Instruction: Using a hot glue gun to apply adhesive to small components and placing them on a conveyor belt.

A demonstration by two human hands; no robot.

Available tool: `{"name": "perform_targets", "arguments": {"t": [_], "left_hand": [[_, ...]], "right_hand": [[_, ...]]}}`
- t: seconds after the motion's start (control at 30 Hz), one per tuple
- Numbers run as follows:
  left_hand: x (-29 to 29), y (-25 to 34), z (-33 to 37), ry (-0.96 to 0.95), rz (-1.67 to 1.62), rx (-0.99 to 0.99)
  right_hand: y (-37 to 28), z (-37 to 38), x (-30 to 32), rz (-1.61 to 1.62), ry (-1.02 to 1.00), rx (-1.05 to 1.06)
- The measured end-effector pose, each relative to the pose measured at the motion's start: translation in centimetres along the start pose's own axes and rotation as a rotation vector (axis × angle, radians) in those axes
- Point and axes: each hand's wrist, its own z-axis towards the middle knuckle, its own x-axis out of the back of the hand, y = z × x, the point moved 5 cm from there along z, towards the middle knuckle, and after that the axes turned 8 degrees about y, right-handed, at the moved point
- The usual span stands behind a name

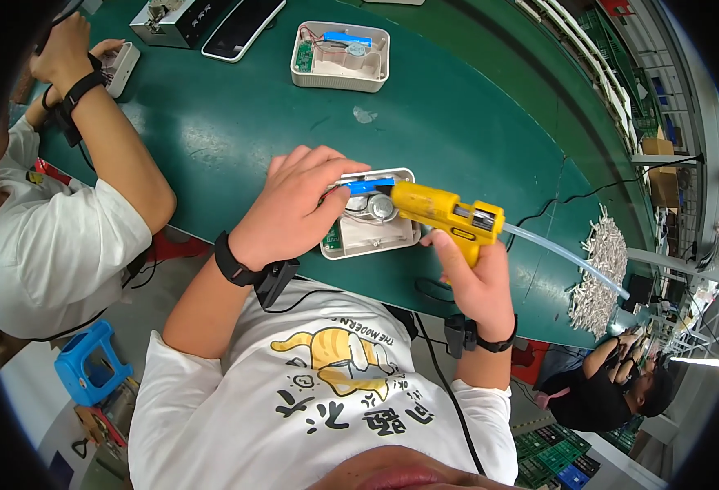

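My right hand (480,278) is wrapped round the grip of a yellow hot glue gun (437,206). A long clear glue stick (568,257) sticks out of its back end. The gun's nozzle points left, over a white plastic housing (376,243) that lies open on the table. Inside the housing are a blue cylindrical battery (368,186), a round metal part (382,207) and a small green circuit board (332,238). My left hand (298,204) lies over the housing's left side, its fingertips at the far rim and its thumb by the battery.
A similar open housing (341,80) stands farther back on the green table (237,114), near a phone (244,29) and a metal box (168,24). A co-worker's arm (115,139) is at the left. White small parts (598,273) are heaped at the right; a black cable (576,196) crosses there.
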Motion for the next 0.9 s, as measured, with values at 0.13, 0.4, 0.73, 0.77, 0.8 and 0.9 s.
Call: {"name": "perform_targets", "arguments": {"t": [0.13, 0.4, 0.73, 0.77, 0.8, 0.9], "left_hand": [[0.0, 0.1, -0.3, 0.008, 0.022, -0.066], [0.3, 0.3, -0.2, -0.057, 0.042, -0.057], [0.9, -0.4, 0.1, -0.006, -0.023, -0.082], [1.2, 0.0, -0.2, -0.007, -0.015, -0.097], [1.5, 0.3, -0.7, -0.004, -0.050, 0.007], [1.7, 1.1, -1.1, -0.014, -0.119, 0.185]], "right_hand": [[-0.6, 0.2, -1.8, -0.113, -0.122, 0.062], [-0.8, 0.4, -1.7, -0.179, -0.134, 0.107], [-1.1, 1.2, -1.4, 0.013, -0.135, 0.019], [-0.4, 1.4, -0.6, 0.064, -0.131, -0.034], [0.3, 2.0, 0.6, 0.071, -0.114, -0.022], [4.1, 4.3, 5.9, 0.312, 0.052, 0.006]]}}
